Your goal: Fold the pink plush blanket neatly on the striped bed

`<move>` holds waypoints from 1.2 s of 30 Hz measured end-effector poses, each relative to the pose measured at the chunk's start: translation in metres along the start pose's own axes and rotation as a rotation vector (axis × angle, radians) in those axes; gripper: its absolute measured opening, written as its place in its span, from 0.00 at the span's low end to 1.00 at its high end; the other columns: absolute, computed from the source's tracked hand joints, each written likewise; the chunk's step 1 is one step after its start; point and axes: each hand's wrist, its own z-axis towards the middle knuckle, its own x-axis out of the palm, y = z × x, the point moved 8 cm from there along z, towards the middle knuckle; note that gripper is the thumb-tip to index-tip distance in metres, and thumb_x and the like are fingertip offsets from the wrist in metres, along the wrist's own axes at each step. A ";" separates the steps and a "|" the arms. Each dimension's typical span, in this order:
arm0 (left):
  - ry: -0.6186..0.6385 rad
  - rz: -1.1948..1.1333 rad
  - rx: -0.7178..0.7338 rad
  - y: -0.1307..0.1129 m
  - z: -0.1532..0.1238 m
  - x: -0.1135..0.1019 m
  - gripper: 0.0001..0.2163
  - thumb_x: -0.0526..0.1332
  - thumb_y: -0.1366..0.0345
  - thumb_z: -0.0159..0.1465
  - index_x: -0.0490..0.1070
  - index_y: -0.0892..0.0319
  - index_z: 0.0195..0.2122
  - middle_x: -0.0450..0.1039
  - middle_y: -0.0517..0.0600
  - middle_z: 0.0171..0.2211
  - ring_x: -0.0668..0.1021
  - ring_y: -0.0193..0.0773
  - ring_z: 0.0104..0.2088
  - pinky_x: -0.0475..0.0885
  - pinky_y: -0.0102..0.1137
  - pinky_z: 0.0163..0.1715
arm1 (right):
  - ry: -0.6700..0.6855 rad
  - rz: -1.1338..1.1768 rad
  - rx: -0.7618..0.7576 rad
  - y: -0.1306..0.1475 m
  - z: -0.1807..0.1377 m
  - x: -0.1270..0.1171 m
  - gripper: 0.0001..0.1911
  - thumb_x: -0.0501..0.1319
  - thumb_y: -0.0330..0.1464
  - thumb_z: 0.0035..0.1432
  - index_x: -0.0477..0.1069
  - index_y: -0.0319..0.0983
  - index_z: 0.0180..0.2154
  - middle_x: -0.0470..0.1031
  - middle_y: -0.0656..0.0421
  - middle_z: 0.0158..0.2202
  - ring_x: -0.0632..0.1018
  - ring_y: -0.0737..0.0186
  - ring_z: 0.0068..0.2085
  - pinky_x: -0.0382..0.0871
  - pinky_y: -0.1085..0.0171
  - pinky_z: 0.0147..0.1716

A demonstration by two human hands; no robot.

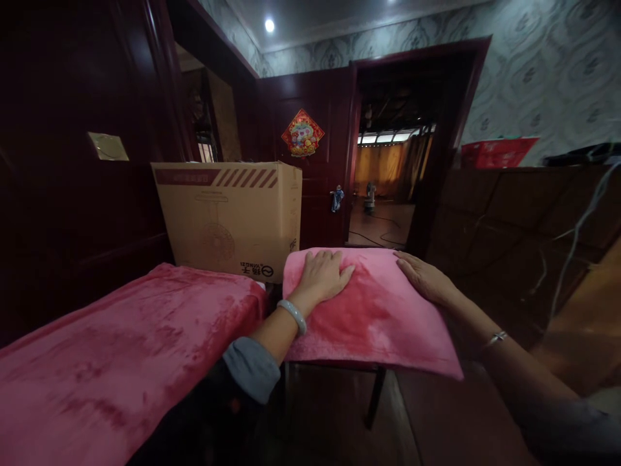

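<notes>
A pink plush cloth (369, 317) is draped over a dark-legged seat or small table, its front right corner hanging free. My left hand (324, 275) lies flat on the cloth's left part, fingers spread. On the far right edge of the same cloth rests my right hand (421, 275), its fingers stretched along the border and the thumb side hard to make out. Neither hand grips anything that I can see. The cloth's surface shows darker red brushed patches between my hands. What lies beneath it is mostly hidden.
To the left is a bed-like surface (121, 336) covered in similar pink plush. Behind it stands a large cardboard box (228, 220). A dark red door (310, 181) is at the back beside an open doorway. A brown cabinet (504, 207) bearing a red container (499, 153) stands right.
</notes>
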 end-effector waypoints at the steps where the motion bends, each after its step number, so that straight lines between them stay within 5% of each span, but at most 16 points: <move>1: -0.003 -0.002 0.000 0.000 0.000 0.000 0.21 0.48 0.51 0.74 0.69 0.60 0.55 0.75 0.59 0.54 0.74 0.52 0.56 0.65 0.49 0.58 | 0.007 -0.019 0.026 -0.006 0.000 -0.004 0.31 0.41 0.43 0.71 0.71 0.38 0.62 0.72 0.52 0.62 0.73 0.52 0.62 0.68 0.53 0.62; 4: -0.012 -0.004 0.000 0.001 -0.001 0.000 0.21 0.48 0.51 0.74 0.69 0.60 0.55 0.75 0.59 0.54 0.75 0.52 0.56 0.65 0.49 0.58 | -0.086 -0.119 0.038 -0.006 0.008 -0.029 0.28 0.44 0.41 0.71 0.74 0.39 0.58 0.71 0.51 0.62 0.73 0.47 0.62 0.69 0.48 0.60; 7: -0.012 -0.002 0.002 0.001 0.000 0.001 0.22 0.48 0.51 0.74 0.69 0.61 0.56 0.75 0.60 0.54 0.74 0.53 0.57 0.64 0.50 0.58 | -0.213 -0.146 -0.116 0.032 0.018 -0.050 0.27 0.43 0.37 0.71 0.71 0.37 0.61 0.69 0.50 0.65 0.69 0.49 0.65 0.65 0.47 0.63; 11: 0.004 0.001 -0.004 0.002 -0.001 0.002 0.23 0.47 0.50 0.74 0.68 0.60 0.58 0.74 0.60 0.55 0.74 0.53 0.57 0.64 0.50 0.59 | -0.048 -0.148 -0.161 0.073 0.026 -0.027 0.27 0.43 0.34 0.71 0.71 0.34 0.61 0.71 0.48 0.62 0.72 0.50 0.63 0.65 0.51 0.63; 17: 0.078 -0.038 -0.006 -0.001 0.006 -0.004 0.26 0.47 0.48 0.73 0.64 0.62 0.63 0.70 0.63 0.61 0.70 0.57 0.62 0.61 0.55 0.62 | -0.008 -0.098 -0.131 0.076 0.020 -0.001 0.29 0.40 0.33 0.71 0.74 0.32 0.58 0.75 0.48 0.59 0.76 0.53 0.59 0.67 0.57 0.61; 21: 0.063 -0.104 0.070 -0.029 0.021 -0.010 0.28 0.46 0.47 0.73 0.61 0.59 0.66 0.64 0.60 0.66 0.65 0.55 0.66 0.55 0.56 0.66 | -0.034 -0.094 -0.169 0.075 0.020 -0.004 0.28 0.41 0.34 0.70 0.75 0.36 0.56 0.76 0.49 0.57 0.77 0.51 0.57 0.70 0.54 0.58; 26: 0.081 -0.096 0.183 -0.059 0.026 0.008 0.27 0.46 0.45 0.72 0.66 0.58 0.61 0.71 0.58 0.60 0.69 0.51 0.62 0.58 0.54 0.65 | 0.007 -0.097 -0.192 0.075 0.018 0.001 0.28 0.40 0.33 0.70 0.76 0.38 0.54 0.76 0.50 0.58 0.76 0.52 0.59 0.68 0.54 0.59; 30: 0.062 -0.006 0.085 -0.037 0.021 0.011 0.29 0.46 0.42 0.71 0.69 0.59 0.58 0.73 0.60 0.57 0.72 0.54 0.59 0.62 0.53 0.61 | -0.024 -0.100 -0.161 0.070 0.017 0.001 0.28 0.41 0.35 0.71 0.76 0.38 0.55 0.75 0.51 0.59 0.75 0.53 0.60 0.68 0.54 0.60; 36: 0.083 -0.017 -0.085 0.033 0.009 -0.001 0.27 0.45 0.45 0.72 0.72 0.58 0.57 0.76 0.59 0.56 0.76 0.54 0.56 0.69 0.48 0.56 | -0.046 -0.096 -0.143 0.071 0.018 -0.002 0.29 0.41 0.36 0.70 0.76 0.36 0.56 0.76 0.51 0.58 0.76 0.52 0.59 0.70 0.54 0.59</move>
